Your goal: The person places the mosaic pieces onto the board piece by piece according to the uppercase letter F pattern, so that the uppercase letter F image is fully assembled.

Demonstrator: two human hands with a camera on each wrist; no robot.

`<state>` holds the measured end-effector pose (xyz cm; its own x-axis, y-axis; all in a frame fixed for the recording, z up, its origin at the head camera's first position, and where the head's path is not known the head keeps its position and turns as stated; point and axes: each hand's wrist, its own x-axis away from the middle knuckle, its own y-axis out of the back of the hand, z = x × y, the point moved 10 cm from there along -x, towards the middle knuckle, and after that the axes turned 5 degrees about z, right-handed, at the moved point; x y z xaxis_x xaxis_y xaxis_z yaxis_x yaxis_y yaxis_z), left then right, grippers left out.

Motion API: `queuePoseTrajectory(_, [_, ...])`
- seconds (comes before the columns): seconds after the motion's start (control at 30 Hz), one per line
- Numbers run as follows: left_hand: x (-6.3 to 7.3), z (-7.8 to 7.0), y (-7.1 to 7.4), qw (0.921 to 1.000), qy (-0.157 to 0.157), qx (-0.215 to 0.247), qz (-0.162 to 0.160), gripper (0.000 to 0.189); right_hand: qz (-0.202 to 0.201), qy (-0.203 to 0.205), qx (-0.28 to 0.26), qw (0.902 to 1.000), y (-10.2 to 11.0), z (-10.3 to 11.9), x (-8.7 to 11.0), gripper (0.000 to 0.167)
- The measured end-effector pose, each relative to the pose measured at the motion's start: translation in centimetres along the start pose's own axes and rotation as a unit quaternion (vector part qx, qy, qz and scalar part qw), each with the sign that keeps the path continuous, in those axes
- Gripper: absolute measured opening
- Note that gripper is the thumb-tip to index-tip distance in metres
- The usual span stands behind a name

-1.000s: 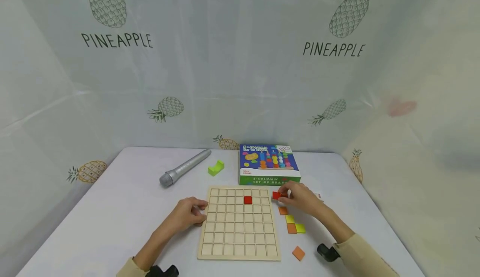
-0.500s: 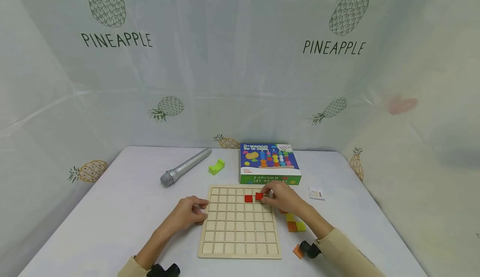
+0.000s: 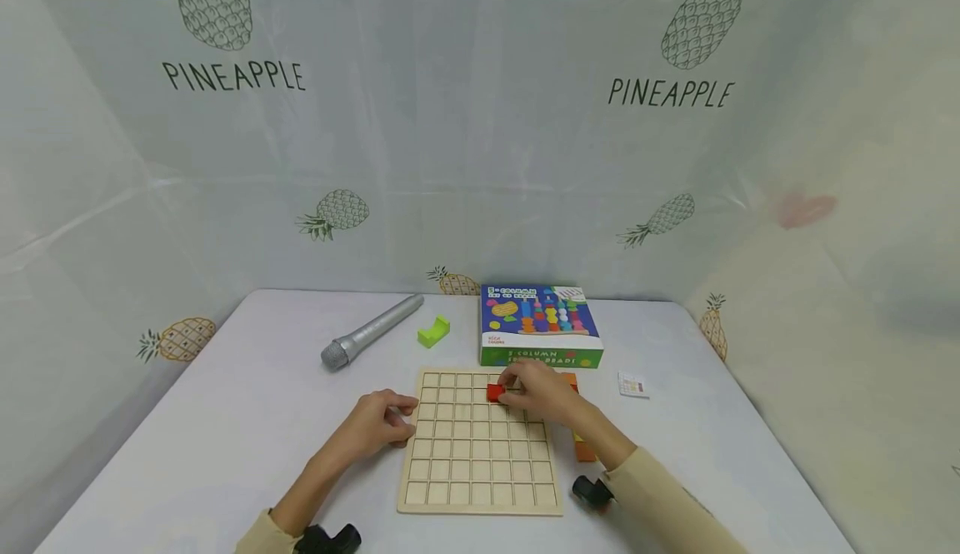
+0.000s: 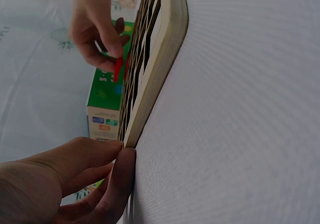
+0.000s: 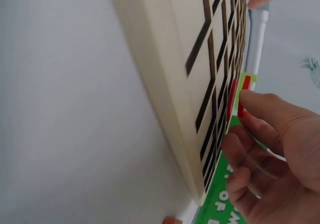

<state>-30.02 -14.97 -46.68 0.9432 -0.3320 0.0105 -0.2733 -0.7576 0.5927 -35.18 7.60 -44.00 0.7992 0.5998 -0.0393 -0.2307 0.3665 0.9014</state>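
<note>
My right hand (image 3: 542,391) pinches a red square tile (image 5: 244,94) between thumb and forefinger, on edge close over the upper part of the wooden grid board (image 3: 450,446). Its other fingers curl loosely without holding anything. Another red tile (image 5: 231,99) lies in the board just beside the held one, seen in the right wrist view; from the head the hand and held tile largely cover that spot. At the board's left edge, my left hand (image 3: 375,425) touches the rim with relaxed thumb and fingertip, spaced apart; the left wrist view shows the fingertips (image 4: 129,159) right at that edge.
Orange tiles (image 3: 586,451) and a yellow one lie right of the board, partly behind the right forearm. Behind the board stands a bead-set box (image 3: 540,325). A silver microphone (image 3: 371,333) and a green curved block (image 3: 433,332) lie back left, a small printed card (image 3: 632,385) at right.
My right hand has carried the red tile leftward from beside the board to over its upper part, near the other red tile. The left hand stays at the left edge.
</note>
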Motion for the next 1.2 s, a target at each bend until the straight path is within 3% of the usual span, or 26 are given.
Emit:
queuePoseTrajectory(0.37, [-0.2,-0.4,0.3,0.9999,-0.011,-0.013,-0.002,0.042,-0.003,0.017,0.004,0.9998,0.0,1.4,-0.9,0.021])
queuePoseTrajectory(0.73, [-0.1,-0.2,0.1,0.9999,-0.012,0.005,0.006,0.042,0.008,0.008,0.004,0.9999,-0.8,1.3,-1.5,0.020])
queuePoseTrajectory(1.2, [-0.1,0.1,-0.1,0.9999,-0.008,-0.004,0.006,0.041,0.009,0.003,-0.009,0.9999,-1.1,1.4,-1.7,0.019])
